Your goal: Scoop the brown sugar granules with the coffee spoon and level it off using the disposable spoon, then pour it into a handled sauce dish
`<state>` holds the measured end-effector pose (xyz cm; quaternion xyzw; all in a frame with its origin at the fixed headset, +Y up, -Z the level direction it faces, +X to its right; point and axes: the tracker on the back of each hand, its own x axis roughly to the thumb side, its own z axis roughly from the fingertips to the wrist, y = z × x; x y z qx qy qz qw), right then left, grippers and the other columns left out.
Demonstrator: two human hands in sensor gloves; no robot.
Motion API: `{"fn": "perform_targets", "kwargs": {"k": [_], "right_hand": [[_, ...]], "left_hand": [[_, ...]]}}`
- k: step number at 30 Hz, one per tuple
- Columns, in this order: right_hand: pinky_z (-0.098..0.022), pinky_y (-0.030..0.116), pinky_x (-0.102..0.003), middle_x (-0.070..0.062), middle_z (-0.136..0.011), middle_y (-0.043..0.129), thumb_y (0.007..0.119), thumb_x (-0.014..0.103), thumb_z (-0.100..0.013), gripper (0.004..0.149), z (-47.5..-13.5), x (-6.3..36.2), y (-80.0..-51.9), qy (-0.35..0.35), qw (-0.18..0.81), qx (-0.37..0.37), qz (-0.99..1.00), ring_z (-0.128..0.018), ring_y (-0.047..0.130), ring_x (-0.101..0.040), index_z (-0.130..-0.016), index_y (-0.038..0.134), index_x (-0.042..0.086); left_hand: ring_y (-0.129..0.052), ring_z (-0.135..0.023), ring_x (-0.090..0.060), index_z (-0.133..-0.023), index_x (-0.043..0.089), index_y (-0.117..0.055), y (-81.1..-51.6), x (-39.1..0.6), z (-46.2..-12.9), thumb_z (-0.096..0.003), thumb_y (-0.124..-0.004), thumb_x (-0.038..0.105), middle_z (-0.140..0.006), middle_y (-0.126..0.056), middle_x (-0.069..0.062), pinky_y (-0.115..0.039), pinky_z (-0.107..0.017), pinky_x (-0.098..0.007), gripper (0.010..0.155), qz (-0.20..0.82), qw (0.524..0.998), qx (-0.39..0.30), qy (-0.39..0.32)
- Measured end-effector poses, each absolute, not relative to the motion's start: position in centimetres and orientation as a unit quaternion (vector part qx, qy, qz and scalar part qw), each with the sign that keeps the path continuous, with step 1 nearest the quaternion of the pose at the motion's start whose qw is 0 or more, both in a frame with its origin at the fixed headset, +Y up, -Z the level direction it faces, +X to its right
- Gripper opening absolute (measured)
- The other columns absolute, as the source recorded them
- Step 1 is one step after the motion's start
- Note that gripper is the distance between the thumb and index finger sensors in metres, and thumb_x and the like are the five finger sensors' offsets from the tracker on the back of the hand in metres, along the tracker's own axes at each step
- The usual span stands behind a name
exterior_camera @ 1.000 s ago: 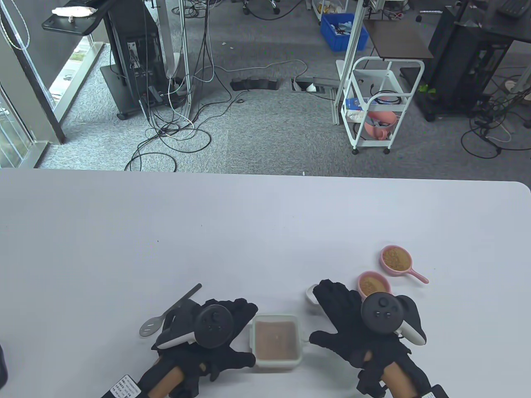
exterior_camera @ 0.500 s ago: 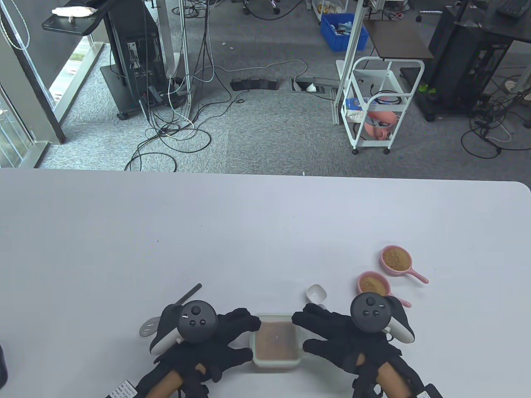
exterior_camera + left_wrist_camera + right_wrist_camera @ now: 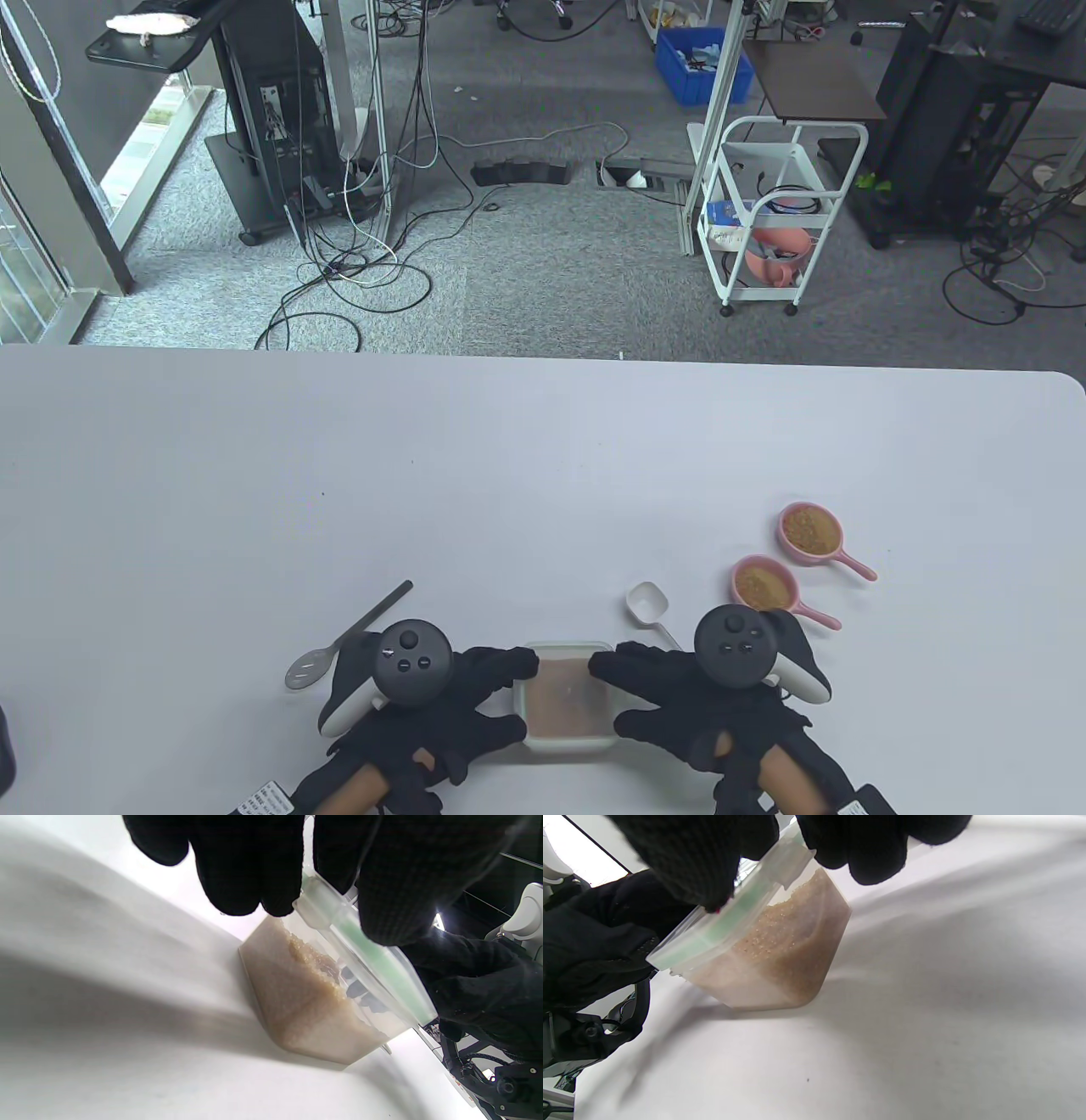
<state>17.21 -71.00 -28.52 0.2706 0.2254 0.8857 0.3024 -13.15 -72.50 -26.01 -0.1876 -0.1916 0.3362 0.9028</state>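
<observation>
A clear lidded box of brown sugar (image 3: 566, 698) stands near the table's front edge. My left hand (image 3: 509, 694) grips its left side, with fingers at the far corner and thumb at the near one. My right hand (image 3: 618, 694) grips the right side the same way. The left wrist view shows the box (image 3: 314, 1001) under my fingers (image 3: 246, 866), which lie on the green-sealed lid. In the right wrist view the box (image 3: 780, 946) sits below my fingers (image 3: 865, 849). The metal coffee spoon (image 3: 339, 641) lies left of the box. The white disposable spoon (image 3: 649, 604) lies to its right.
Two pink handled sauce dishes (image 3: 810, 533) (image 3: 766, 586) holding brown sugar sit at the right, beyond my right hand. A dark object (image 3: 5, 755) shows at the table's left front edge. The white table (image 3: 424, 475) stretches far back.
My right hand left the disposable spoon and moved left to the box. My left hand slid right from beside the coffee spoon. Both now hold the box.
</observation>
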Motion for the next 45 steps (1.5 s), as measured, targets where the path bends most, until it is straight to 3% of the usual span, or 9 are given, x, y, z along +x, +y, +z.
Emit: {"fn": "perform_targets", "kwargs": {"k": [7, 15, 28, 45], "right_hand": [[-0.066, 0.056, -0.061, -0.017, -0.107, 0.067, 0.090, 0.038, -0.047, 0.065, -28.6, 17.1, -71.2, 0.229, 0.316, 0.267, 0.881, -0.090, 0.078, -0.043, -0.107, 0.065, 0.036], [-0.066, 0.056, -0.061, -0.016, -0.107, 0.066, 0.090, 0.038, -0.047, 0.066, -28.6, 17.1, -71.4, 0.229, 0.314, 0.266, 0.882, -0.089, 0.078, -0.042, -0.107, 0.064, 0.036], [-0.066, 0.055, -0.061, -0.017, -0.107, 0.065, 0.090, 0.039, -0.046, 0.067, -28.5, 16.9, -71.4, 0.232, 0.310, 0.267, 0.882, -0.089, 0.078, -0.042, -0.108, 0.063, 0.036], [-0.068, 0.052, -0.062, -0.016, -0.112, 0.060, 0.089, 0.046, -0.046, 0.070, -28.6, 18.0, -70.6, 0.214, 0.288, 0.261, 0.896, -0.094, 0.072, -0.045, -0.110, 0.061, 0.036]], "left_hand": [[-0.080, -0.103, -0.026, -0.110, 0.048, -0.057, -72.7, -13.2, -26.2, -0.0421, -0.089, 0.058, -0.110, -0.069, 0.010, -0.056, -0.082, -0.055, 0.075, 0.341, 0.899, -0.197, -0.190], [-0.075, -0.106, -0.029, -0.111, 0.047, -0.056, -73.0, -13.2, -26.4, -0.0433, -0.088, 0.056, -0.114, -0.063, 0.004, -0.054, -0.082, -0.057, 0.075, 0.364, 0.886, -0.215, -0.189], [-0.076, -0.100, -0.028, -0.109, 0.049, -0.058, -73.7, -13.3, -26.8, -0.0433, -0.090, 0.054, -0.109, -0.064, 0.006, -0.052, -0.082, -0.058, 0.073, 0.398, 0.867, -0.242, -0.175], [-0.068, -0.107, -0.031, -0.111, 0.047, -0.055, -72.1, -13.5, -26.2, -0.0438, -0.085, 0.060, -0.116, -0.055, 0.003, -0.049, -0.082, -0.059, 0.075, 0.326, 0.905, -0.189, -0.197]]}}
